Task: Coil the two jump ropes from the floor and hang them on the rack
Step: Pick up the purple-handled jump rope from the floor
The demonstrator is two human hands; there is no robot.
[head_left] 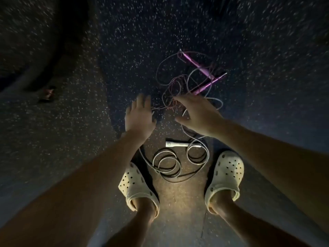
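The purple jump rope (196, 64) and white jump rope (176, 144) are judged light and limp; the stiff handles (210, 84) should be gripped. The left hand (139, 116) and right hand (196, 114) are spread, nothing held.

White-handled jump rope (177, 144) — uncoiled, lying in loose overlapping loops on the speckled floor (71, 122). Purple-handled jump rope (210, 84) — thin cord tangled, both handles angled together, lying just beyond.
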